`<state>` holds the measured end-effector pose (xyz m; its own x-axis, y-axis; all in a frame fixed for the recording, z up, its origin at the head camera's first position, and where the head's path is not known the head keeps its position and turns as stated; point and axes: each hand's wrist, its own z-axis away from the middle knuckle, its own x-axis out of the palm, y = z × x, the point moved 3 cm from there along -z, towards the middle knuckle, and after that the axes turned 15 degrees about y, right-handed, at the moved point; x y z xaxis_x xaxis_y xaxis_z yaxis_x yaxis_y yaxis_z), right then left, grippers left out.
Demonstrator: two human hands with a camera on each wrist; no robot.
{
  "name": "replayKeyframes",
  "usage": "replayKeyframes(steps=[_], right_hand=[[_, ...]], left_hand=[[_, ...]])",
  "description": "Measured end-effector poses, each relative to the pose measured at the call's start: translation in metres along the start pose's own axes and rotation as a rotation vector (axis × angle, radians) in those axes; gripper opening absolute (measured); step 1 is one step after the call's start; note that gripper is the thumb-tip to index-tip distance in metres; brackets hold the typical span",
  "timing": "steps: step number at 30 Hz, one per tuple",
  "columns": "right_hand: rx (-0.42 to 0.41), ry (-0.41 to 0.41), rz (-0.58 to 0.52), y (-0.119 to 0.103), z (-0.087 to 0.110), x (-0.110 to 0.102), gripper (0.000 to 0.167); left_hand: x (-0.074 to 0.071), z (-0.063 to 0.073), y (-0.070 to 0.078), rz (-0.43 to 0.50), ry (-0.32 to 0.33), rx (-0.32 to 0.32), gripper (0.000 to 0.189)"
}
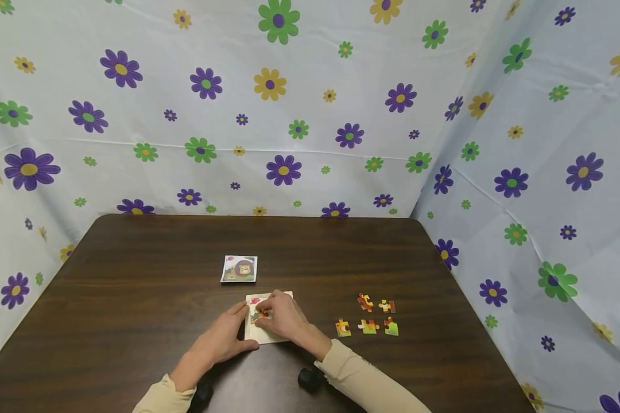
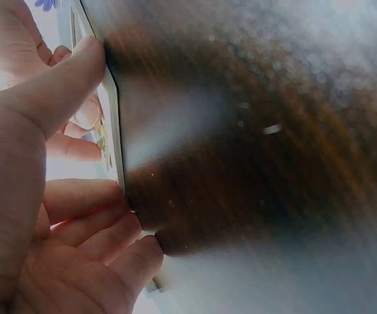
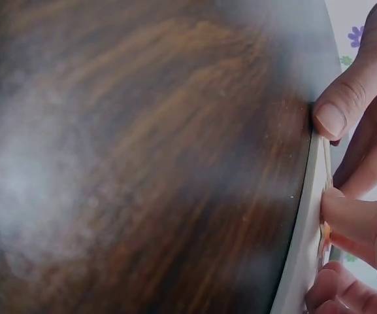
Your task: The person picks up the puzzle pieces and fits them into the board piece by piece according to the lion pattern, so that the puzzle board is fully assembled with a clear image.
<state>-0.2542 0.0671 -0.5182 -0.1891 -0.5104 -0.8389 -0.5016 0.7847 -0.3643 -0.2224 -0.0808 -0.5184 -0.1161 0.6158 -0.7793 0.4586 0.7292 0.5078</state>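
Observation:
A small pale puzzle tray lies on the dark wooden table, with a pink and green picture part showing at its upper left. My left hand holds the tray by its left side, the thumb at the near left corner and the fingers farther up the edge. Over the tray, my right hand pinches a small colourful puzzle piece between thumb and fingers, down at the picture. The fingers partly hide this piece. In the right wrist view, the right thumb is close above the tray's rim.
Several loose puzzle pieces lie to the right of the tray. Behind it is a square card with a lion picture. Black rounded devices sit by both wrists. Flowered cloth hangs behind the table.

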Motion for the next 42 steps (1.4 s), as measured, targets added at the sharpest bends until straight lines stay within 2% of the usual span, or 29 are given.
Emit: replayKeyframes(steps=[6,16,20,23,28,31,37,42], right_hand=[[0.005,-0.030,0.023,0.000,0.000,-0.003,0.026],[0.010,-0.059,0.052,0.000,-0.001,-0.006,0.029],[0.013,-0.038,0.034,0.001,0.000,-0.007,0.035],[-0.037,0.005,-0.015,0.002,0.001,-0.004,0.031],[-0.226,0.091,-0.061,0.001,0.002,0.002,0.011],[-0.304,0.130,-0.044,0.000,0.003,0.003,0.008],[-0.308,0.138,-0.091,0.002,0.005,0.005,0.006],[-0.327,0.186,-0.163,0.007,0.003,0.008,0.006]], left_hand=[[0.001,-0.001,0.000,-0.020,-0.044,-0.036,0.080],[0.002,-0.003,0.000,-0.019,-0.044,-0.035,0.078],[0.003,-0.004,0.000,-0.013,-0.032,-0.032,0.076],[0.003,-0.003,0.000,-0.008,-0.032,-0.034,0.077],[0.005,-0.002,-0.001,-0.014,-0.038,-0.024,0.077],[0.006,-0.002,0.000,-0.003,-0.033,-0.025,0.075],[0.005,-0.001,-0.001,0.010,-0.042,-0.050,0.075],[0.001,-0.001,-0.002,0.018,-0.046,-0.067,0.077]])
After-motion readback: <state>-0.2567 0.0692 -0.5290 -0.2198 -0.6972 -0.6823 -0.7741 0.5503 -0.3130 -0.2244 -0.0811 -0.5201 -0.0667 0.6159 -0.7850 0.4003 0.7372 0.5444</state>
